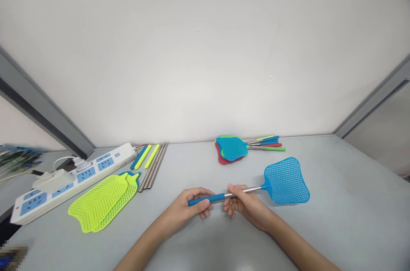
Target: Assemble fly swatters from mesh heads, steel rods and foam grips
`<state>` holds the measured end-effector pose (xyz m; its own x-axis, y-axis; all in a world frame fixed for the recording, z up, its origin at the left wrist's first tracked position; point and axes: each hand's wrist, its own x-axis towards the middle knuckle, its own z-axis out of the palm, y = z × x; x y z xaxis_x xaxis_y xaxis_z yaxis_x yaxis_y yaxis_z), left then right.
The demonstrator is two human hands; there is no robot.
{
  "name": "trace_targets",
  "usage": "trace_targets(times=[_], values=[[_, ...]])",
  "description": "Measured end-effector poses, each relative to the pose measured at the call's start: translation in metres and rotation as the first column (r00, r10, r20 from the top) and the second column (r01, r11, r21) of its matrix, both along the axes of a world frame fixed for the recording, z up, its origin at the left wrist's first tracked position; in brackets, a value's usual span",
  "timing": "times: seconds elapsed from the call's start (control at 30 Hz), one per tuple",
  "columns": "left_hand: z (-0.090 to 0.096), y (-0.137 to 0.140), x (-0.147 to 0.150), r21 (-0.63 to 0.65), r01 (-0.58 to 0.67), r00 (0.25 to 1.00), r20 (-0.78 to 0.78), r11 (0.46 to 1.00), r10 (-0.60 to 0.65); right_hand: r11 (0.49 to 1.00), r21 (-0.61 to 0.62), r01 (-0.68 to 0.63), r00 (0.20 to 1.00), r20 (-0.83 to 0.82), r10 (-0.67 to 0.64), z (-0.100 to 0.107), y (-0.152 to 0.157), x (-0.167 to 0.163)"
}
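A blue fly swatter (287,181) is held low above the grey table, its perforated head pointing right. My left hand (195,203) is closed round its blue grip. The fingers of my right hand (245,203) are closed on the silver metal shaft between grip and head. Beyond my hands, several fly swatters lie in a pile (233,148), with blue, red and green heads and their handles to the right. To the left rest yellow-green swatter heads (102,202), with a bit of blue showing underneath.
Metal tubes (154,167) lie beside yellow grips (151,156) and a blue grip (137,157) at the back left. A white power strip (120,156) with plugs in it runs along the table's left side. A pale wall (205,57) stands behind the table.
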<state>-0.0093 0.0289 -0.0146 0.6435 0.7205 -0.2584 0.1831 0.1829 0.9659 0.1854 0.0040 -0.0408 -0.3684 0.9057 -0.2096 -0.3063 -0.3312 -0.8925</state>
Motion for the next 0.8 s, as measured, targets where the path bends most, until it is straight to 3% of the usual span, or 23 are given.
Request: trace_targets(times=[0.8], values=[[-0.0023,0.0004,0.0004,-0.005,-0.011,1.000,0.015,1.000,0.011,1.000,0.006,0.004,1.000,-0.008,-0.004,-0.0014,0.0008,0.0002]])
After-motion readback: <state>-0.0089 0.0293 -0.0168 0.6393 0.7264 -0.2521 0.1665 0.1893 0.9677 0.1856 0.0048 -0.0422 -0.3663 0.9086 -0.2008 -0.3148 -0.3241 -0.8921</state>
